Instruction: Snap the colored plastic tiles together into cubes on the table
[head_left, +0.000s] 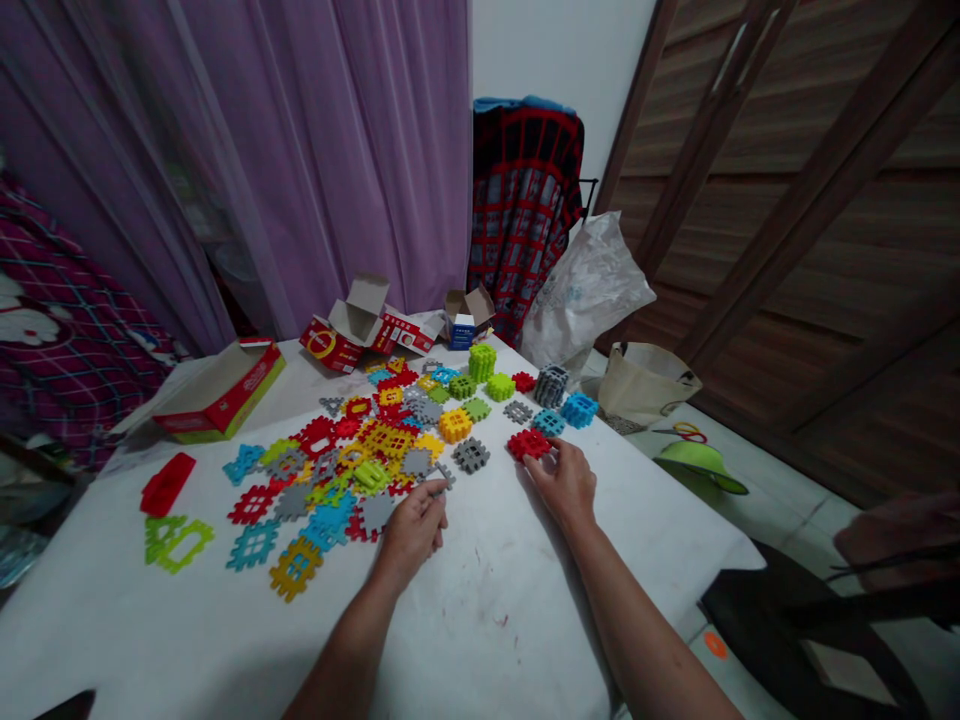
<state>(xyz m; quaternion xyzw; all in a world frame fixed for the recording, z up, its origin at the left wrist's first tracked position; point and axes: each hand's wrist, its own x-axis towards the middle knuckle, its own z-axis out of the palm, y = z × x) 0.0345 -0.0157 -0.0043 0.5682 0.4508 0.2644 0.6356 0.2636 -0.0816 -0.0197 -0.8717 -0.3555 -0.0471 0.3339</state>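
A heap of flat plastic waffle tiles in red, yellow, blue, green and grey lies spread on the white table. My left hand rests at the near edge of the heap, fingers pinched on a grey tile. My right hand lies to the right, fingertips closed on a red stacked tile block. Assembled blocks stand beyond: a yellow one, a grey one, green ones, a blue one and a dark grey one.
An open red box lid sits at the left, small opened cartons at the far edge. A red piece and green frame lie left. Plastic bag, cloth bag and green hat lie beyond the right edge.
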